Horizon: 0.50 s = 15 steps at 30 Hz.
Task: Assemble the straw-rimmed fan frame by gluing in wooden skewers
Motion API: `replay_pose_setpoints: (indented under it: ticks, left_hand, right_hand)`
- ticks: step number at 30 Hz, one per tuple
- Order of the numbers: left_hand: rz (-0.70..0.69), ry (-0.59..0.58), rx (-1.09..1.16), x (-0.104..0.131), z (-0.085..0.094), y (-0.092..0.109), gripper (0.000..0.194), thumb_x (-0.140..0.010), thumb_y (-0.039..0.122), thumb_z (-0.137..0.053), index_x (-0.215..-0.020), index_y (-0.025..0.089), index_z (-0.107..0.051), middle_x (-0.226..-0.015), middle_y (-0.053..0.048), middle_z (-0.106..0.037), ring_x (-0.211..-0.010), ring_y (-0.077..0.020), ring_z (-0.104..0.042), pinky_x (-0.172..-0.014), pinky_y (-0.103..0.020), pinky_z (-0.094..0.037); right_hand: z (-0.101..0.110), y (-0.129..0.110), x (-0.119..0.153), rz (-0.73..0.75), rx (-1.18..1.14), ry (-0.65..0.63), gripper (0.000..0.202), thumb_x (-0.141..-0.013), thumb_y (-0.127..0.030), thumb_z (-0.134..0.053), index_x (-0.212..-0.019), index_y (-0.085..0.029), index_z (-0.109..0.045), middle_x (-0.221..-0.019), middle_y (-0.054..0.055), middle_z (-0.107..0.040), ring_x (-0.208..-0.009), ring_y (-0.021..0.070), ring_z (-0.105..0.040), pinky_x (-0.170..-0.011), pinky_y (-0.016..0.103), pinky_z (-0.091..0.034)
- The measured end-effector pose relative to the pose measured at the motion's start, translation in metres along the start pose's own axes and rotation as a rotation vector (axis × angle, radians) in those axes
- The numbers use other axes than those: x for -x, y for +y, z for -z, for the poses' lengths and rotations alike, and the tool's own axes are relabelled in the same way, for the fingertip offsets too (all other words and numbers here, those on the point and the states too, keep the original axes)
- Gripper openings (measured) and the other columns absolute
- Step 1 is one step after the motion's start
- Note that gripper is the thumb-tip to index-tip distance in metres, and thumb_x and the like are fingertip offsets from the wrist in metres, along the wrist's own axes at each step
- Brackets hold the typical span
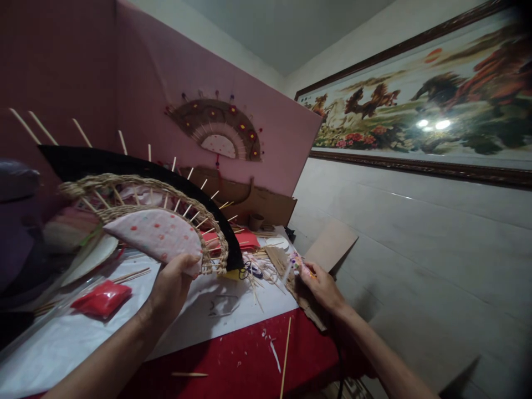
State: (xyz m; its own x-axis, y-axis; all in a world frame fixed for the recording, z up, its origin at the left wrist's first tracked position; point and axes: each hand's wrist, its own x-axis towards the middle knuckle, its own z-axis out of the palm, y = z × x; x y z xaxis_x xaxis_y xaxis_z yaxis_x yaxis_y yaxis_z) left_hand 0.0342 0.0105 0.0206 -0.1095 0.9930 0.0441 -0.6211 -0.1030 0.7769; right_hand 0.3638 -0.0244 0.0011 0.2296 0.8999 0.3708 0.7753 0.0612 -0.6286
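Note:
My left hand (171, 284) grips a half-round handmade fan (155, 230) at its lower right, thumb over the white cloth with reddish spots. Around that cloth run braided straw bands, then a black band (103, 160), with thin wooden sticks poking out past the edge. In my right hand (323, 287), fingers are wrapped around a colourfully patterned glue gun (296, 261), held over a torn strip of cardboard (310, 307). A black cord hangs below that hand. The fan is raised above the table, apart from the glue gun.
A red packet (102, 299) and wooden sticks lie on white sheeting at left. Loose sticks and scraps litter the table's middle; a long stick (286, 354) lies on the red cloth (233, 360). A finished fan (220, 127) hangs on the pink board (282, 127) behind. A tiled wall stands right.

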Motion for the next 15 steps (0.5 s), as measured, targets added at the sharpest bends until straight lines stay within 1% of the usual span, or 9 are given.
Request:
replay_pose_setpoints:
  ticks: [2,3,5,6,8,10,11,13,15]
  left_hand:
    - [0.007,0.008,0.003,0.000,0.000,0.000,0.011,-0.051,0.019,-0.061,-0.049,0.019,-0.050,-0.054,0.001,-0.046,-0.058,-0.0124,-0.040,-0.051,-0.023,-0.039]
    - [0.012,0.012,0.003,0.000,0.000,0.000,0.010,-0.051,0.019,-0.061,-0.050,0.019,-0.051,-0.055,0.002,-0.047,-0.058,-0.0124,-0.041,-0.052,-0.023,-0.039]
    - [0.017,0.016,0.003,0.000,0.000,0.000,0.009,-0.050,0.019,-0.061,-0.051,0.019,-0.052,-0.054,0.002,-0.047,-0.058,-0.0119,-0.040,-0.052,-0.022,-0.039]
    - [0.017,0.017,0.004,0.001,0.000,0.000,0.009,-0.049,0.019,-0.061,-0.050,0.019,-0.052,-0.054,0.002,-0.046,-0.057,-0.0116,-0.040,-0.052,-0.022,-0.039]
    - [0.020,0.013,0.011,0.002,-0.002,0.001,0.009,-0.048,0.019,-0.061,-0.048,0.018,-0.052,-0.053,0.002,-0.046,-0.057,-0.0111,-0.040,-0.051,-0.022,-0.038]
    - [0.034,0.007,0.022,0.004,-0.004,0.003,0.008,-0.048,0.019,-0.060,-0.048,0.018,-0.052,-0.053,0.002,-0.046,-0.057,-0.0109,-0.040,-0.051,-0.022,-0.038]
    - [0.044,0.000,0.029,0.006,-0.005,0.004,0.007,-0.048,0.018,-0.059,-0.049,0.018,-0.053,-0.053,0.002,-0.047,-0.057,-0.0109,-0.041,-0.051,-0.022,-0.039]
    - [0.056,-0.017,0.048,0.008,-0.007,0.005,0.005,-0.048,0.017,-0.059,-0.051,0.017,-0.054,-0.054,0.002,-0.048,-0.057,-0.0107,-0.041,-0.052,-0.022,-0.040]
    - [0.060,-0.040,0.064,0.009,-0.008,0.005,0.006,-0.050,0.017,-0.059,-0.054,0.017,-0.055,-0.056,0.003,-0.050,-0.058,-0.0104,-0.042,-0.054,-0.021,-0.041]
  right_hand:
    - [-0.004,-0.004,-0.002,-0.052,-0.137,0.050,0.040,-0.069,-0.048,-0.060,-0.096,-0.018,-0.061,-0.098,0.010,-0.066,-0.094,0.0270,-0.060,-0.082,0.036,-0.045]
    - [-0.007,-0.006,-0.002,-0.089,-0.210,0.057,0.041,-0.066,-0.047,-0.064,-0.094,-0.018,-0.061,-0.092,0.009,-0.066,-0.087,0.0258,-0.061,-0.076,0.035,-0.047]
    - [-0.010,-0.012,-0.003,-0.146,-0.314,0.032,0.044,-0.063,-0.046,-0.067,-0.094,-0.017,-0.059,-0.074,0.003,-0.063,-0.064,0.0193,-0.058,-0.057,0.030,-0.047]
    - [-0.011,-0.016,-0.002,-0.160,-0.354,0.002,0.044,-0.063,-0.046,-0.066,-0.095,-0.017,-0.057,-0.066,0.000,-0.058,-0.053,0.0152,-0.053,-0.048,0.026,-0.043]
    - [-0.012,-0.027,0.002,-0.182,-0.488,-0.072,0.038,-0.066,-0.045,-0.065,-0.091,-0.018,-0.055,-0.055,-0.006,-0.047,-0.041,0.0091,-0.041,-0.037,0.021,-0.033]
    - [-0.013,-0.041,0.009,-0.228,-0.752,-0.160,0.029,-0.068,-0.041,-0.067,-0.080,-0.019,-0.052,-0.054,-0.007,-0.042,-0.041,0.0062,-0.036,-0.033,0.016,-0.026]
    - [-0.013,-0.049,0.013,-0.248,-0.840,-0.192,0.028,-0.068,-0.039,-0.067,-0.074,-0.018,-0.050,-0.054,-0.007,-0.042,-0.039,0.0048,-0.033,-0.032,0.016,-0.025]
    - [-0.014,-0.065,0.022,-0.257,-0.914,-0.288,0.027,-0.069,-0.036,-0.068,-0.070,-0.017,-0.049,-0.054,-0.007,-0.043,-0.037,0.0031,-0.028,-0.030,0.015,-0.020]
    - [-0.017,-0.080,0.030,-0.223,-0.919,-0.352,0.029,-0.071,-0.036,-0.067,-0.064,-0.018,-0.046,-0.046,-0.009,-0.037,-0.034,0.0022,-0.023,-0.030,0.015,-0.018]
